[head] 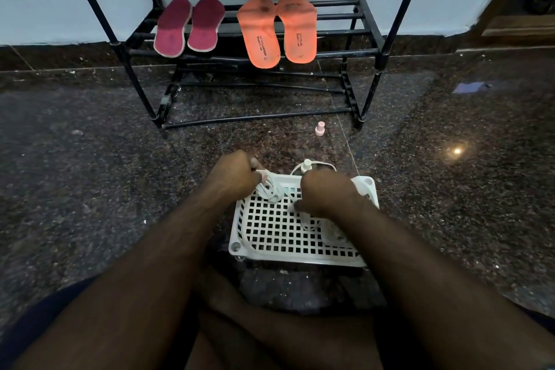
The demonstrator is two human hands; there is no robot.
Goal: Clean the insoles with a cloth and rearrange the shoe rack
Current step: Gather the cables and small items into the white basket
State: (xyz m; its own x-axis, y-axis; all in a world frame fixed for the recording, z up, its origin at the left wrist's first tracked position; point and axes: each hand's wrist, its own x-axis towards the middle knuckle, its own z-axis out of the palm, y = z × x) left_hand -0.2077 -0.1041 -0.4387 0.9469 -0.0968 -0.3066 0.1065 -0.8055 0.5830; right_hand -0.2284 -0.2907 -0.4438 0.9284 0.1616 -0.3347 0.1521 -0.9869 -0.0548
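Two maroon insoles (189, 26) and two orange insoles (277, 30) lie side by side on a shelf of the black shoe rack (365, 27). On the floor in front of me stands a white perforated basket (279, 234). My left hand (237, 173) grips white insoles (270, 189) at the basket's far left rim. My right hand (324, 192) holds another white insole (312, 221) over the basket. A small white bottle (307, 166) pokes up just behind my right hand.
A pink bottle cap (320, 128) lies on the dark granite floor between basket and rack. A purple cloth (471, 87) lies on the floor at the right. The rack's lower shelves hold nothing. My crossed legs fill the foreground.
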